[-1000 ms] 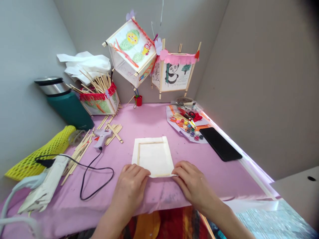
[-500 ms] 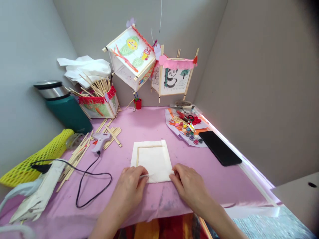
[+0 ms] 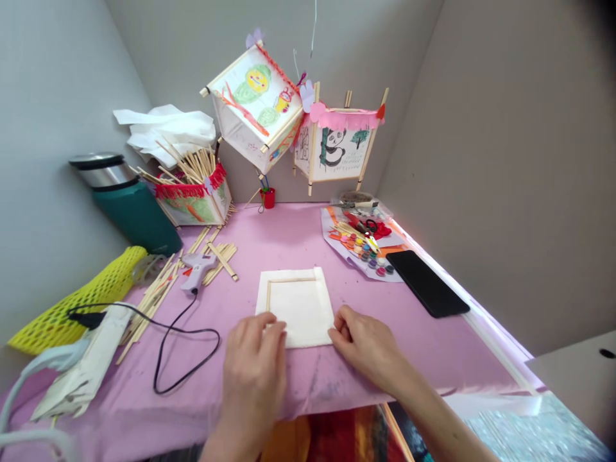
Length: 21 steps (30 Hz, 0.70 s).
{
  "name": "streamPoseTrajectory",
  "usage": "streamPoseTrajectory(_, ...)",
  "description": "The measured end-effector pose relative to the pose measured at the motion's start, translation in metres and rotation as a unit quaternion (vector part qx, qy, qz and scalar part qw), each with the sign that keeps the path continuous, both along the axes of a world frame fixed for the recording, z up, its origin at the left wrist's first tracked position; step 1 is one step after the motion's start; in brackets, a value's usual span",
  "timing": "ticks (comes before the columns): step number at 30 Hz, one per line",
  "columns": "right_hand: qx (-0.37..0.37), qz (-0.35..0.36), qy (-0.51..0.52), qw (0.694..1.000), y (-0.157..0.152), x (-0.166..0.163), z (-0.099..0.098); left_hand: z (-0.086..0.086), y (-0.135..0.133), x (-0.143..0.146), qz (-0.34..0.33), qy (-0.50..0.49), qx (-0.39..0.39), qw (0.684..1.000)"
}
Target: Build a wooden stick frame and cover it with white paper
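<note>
The left hand (image 3: 255,366) is lying over the bottom corner of a white paper sheet with thin wooden sticks on it (image 3: 301,308), and the right hand (image 3: 360,343) is curling against its edge. I cannot tell if they are gripping. The sheet is sitting on a pink tablecloth (image 3: 298,237).

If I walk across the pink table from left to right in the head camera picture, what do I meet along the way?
Yellow mesh sleeve → loose wooden sticks → hot glue gun → white sheet with wooden frame → black phone
</note>
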State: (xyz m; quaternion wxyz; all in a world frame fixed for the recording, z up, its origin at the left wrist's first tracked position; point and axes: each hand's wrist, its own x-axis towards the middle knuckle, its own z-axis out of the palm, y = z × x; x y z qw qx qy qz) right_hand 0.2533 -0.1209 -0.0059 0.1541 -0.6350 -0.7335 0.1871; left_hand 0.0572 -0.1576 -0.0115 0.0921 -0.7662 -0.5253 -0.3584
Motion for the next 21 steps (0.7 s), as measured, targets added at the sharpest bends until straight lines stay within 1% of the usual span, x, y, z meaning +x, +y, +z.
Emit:
streamPoseTrajectory(2,-0.003,0.002,0.000,1.000,0.000,-0.001,0.002,-0.007,-0.011,0.007,-0.044,0.011,-0.006,0.999)
streamPoseTrajectory(3,-0.002,0.002,-0.001,1.000,-0.001,-0.001,0.002,-0.011,-0.014,0.010,-0.053,0.021,-0.017,0.998)
streamPoseTrajectory(5,0.003,0.002,0.000,1.000,-0.001,-0.002,0.001,-0.021,-0.018,0.013,-0.043,0.042,-0.034,0.998)
streamPoseTrajectory(8,0.023,-0.013,0.013,1.000,-0.003,-0.001,-0.007,-0.030,-0.017,0.012,-0.034,0.067,-0.045,0.996)
streamPoseTrajectory(9,0.033,-0.019,0.032,0.999,-0.004,0.001,-0.011,-0.032,-0.017,0.011,-0.036,0.074,-0.047,0.995)
streamPoseTrajectory(11,0.069,-0.035,0.102,0.992,-0.009,0.005,-0.017,-0.033,-0.016,0.009,-0.035,0.087,-0.042,0.995)
streamPoseTrajectory(13,0.134,-0.040,0.177,0.974,-0.015,0.009,-0.019,-0.033,-0.016,0.009,-0.034,0.096,-0.032,0.994)
streamPoseTrajectory(15,0.210,-0.001,0.196,0.958,-0.022,0.009,-0.018,-0.033,-0.016,0.009,-0.033,0.102,-0.025,0.994)
streamPoseTrajectory(17,0.262,0.082,0.149,0.950,-0.029,0.005,-0.015,-0.034,-0.016,0.009,-0.036,0.107,-0.025,0.993)
streamPoseTrajectory(19,0.282,0.145,0.090,0.944,-0.033,-0.002,-0.015,-0.034,-0.016,0.010,-0.037,0.111,-0.025,0.993)
streamPoseTrajectory(21,0.285,0.157,0.051,0.944,-0.034,-0.009,-0.018,-0.034,-0.017,0.010,-0.034,0.113,-0.026,0.993)
